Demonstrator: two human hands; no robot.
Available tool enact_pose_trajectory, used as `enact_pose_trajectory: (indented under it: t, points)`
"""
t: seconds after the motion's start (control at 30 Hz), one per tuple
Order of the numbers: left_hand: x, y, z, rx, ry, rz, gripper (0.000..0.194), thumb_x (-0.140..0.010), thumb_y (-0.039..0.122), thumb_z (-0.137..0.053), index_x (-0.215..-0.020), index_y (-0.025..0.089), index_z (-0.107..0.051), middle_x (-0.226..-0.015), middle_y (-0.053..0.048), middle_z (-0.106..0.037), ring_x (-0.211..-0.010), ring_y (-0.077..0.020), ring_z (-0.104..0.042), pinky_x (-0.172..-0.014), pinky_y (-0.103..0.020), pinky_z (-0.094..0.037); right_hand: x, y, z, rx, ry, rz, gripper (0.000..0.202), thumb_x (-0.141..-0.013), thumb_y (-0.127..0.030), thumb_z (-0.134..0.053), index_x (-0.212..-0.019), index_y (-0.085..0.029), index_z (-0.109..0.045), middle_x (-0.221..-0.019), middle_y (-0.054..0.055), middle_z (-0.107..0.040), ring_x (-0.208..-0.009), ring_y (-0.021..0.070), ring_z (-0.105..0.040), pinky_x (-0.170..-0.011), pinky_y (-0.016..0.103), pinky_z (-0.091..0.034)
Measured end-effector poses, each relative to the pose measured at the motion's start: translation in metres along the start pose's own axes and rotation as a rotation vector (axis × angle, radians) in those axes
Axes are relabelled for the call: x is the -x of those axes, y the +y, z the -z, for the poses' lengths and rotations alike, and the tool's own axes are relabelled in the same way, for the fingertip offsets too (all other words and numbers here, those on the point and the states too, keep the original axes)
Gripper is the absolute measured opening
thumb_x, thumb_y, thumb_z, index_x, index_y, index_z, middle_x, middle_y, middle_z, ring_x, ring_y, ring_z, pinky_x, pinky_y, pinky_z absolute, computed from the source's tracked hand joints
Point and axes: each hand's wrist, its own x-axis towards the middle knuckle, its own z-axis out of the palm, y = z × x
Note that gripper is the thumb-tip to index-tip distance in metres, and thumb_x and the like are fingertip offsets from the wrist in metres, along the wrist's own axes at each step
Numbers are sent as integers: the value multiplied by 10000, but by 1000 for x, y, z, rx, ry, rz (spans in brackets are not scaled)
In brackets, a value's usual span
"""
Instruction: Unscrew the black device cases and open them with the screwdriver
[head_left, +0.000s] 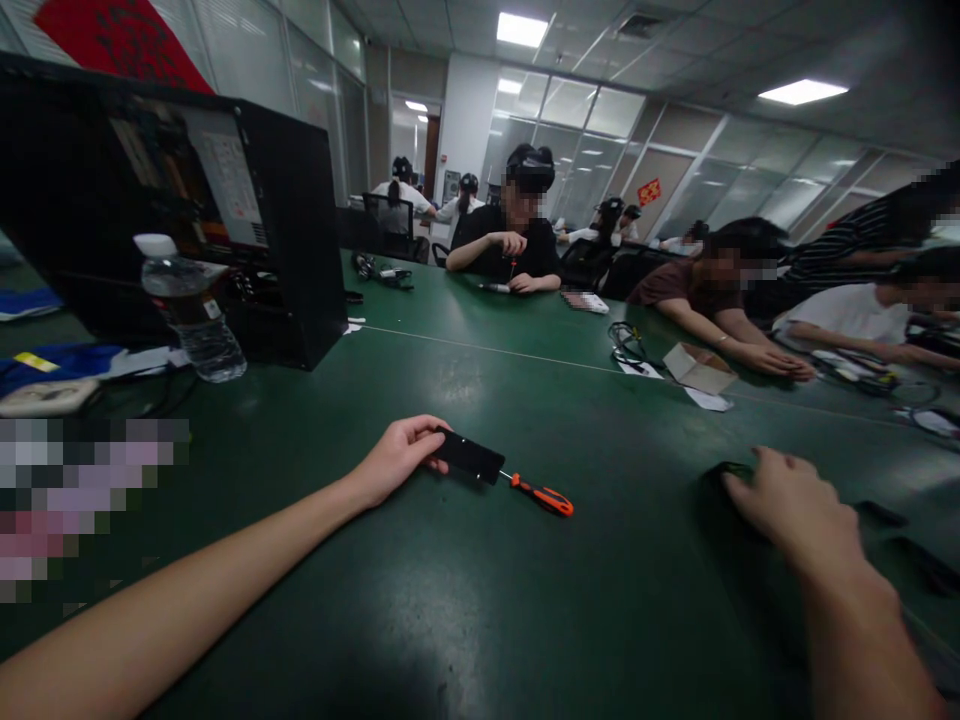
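My left hand point(409, 447) grips a flat black rectangular plate point(471, 456) by its left end, thumb on top, close above the green table. At the plate's right end is a screwdriver point(544, 494) with an orange and black handle; its thin shaft points at the plate and its tip cannot be seen clearly. Off to the right, my right hand point(795, 500) is closed over a dark object point(726, 482) low at the table. Most of that object is behind the thumb and in shadow, so its kind is unclear.
A black computer case point(289, 230) with an open side stands at left, a water bottle point(196, 310) before it. Small dark pieces point(881, 514) lie beyond my right hand. Across the table are an open cardboard box point(699, 366), cables point(628, 345) and a co-worker point(480, 250) using a screwdriver.
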Motion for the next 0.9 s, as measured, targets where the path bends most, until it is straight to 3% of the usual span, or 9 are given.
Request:
enact_pose_trajectory:
  t: [0.07,0.13,0.23,0.3,0.4,0.53,0.63,0.77,0.9]
  points:
    - [5,0,-4,-95,-45,-53,241,-863,315,-721,-1007,129,-673,-880,-60,-735,-713,-165,-738,-686,-267,-571,9,-52,-6,-23,0,89,436,-864,-549,-568,-1113,-204,-663,-1210,307,-643,-1072,466,-656,-808,645,-501]
    - [13,2,-11,-209,-97,-128,196,-909,292,-662,-1030,139,-685,-890,-72,-755,-808,-196,-757,-754,-302,-583,26,-112,-14,-230,-70,228,442,-981,-504,-455,-1293,-222,-590,-1255,193,-665,-1140,344,-659,-952,527,-530]
    - [28,5,-23,-451,-184,-334,174,-959,237,-595,-1045,175,-733,-974,-82,-774,-921,-204,-741,-858,-338,-574,64,-188,-23,-557,-260,501,406,-1034,-402,-432,-1382,-227,-544,-1296,125,-675,-1119,245,-689,-955,428,-575]
    - [37,5,-30,-533,-238,-505,190,-969,198,-579,-1055,192,-748,-1037,-87,-772,-988,-204,-727,-916,-344,-561,90,-219,-25,-650,-398,631,420,-1052,-330,-406,-1451,-241,-503,-1329,111,-670,-1150,207,-683,-977,380,-576]
    - [44,4,-36,-557,-286,-630,217,-976,170,-563,-1083,202,-749,-1089,-99,-762,-1044,-206,-714,-959,-342,-553,110,-236,-21,-688,-503,738,458,-1056,-279,-397,-1507,-233,-464,-1376,121,-652,-1261,205,-630,-1051,379,-541]
    - [43,4,-37,-586,-248,-562,268,-942,215,-634,-1203,203,-696,-1218,-114,-695,-1060,-212,-683,-874,-321,-571,87,-215,-8,-595,-555,837,434,-1032,-325,-491,-1454,-241,-544,-1251,112,-709,-1097,200,-700,-934,339,-589]
    - [39,6,-36,-598,-178,-461,268,-961,225,-598,-1218,184,-660,-1173,-104,-683,-938,-183,-680,-760,-292,-558,47,-166,4,-426,-440,764,343,-1007,-376,-539,-1282,-228,-680,-1136,97,-739,-981,198,-718,-858,313,-583]
    - [35,7,-36,-640,-168,-456,182,-990,196,-539,-1071,169,-700,-1064,-75,-704,-924,-177,-670,-817,-308,-523,6,-77,19,-25,-142,249,427,-951,-458,-584,-1196,-138,-726,-1074,140,-766,-946,288,-724,-858,387,-542]
    - [35,6,-36,-656,-224,-477,177,-983,174,-547,-1043,168,-713,-1027,-66,-712,-946,-178,-665,-860,-310,-506,0,-17,27,397,-210,-333,464,-944,-509,-586,-1181,-144,-746,-1047,152,-775,-1003,344,-705,-811,387,-490]
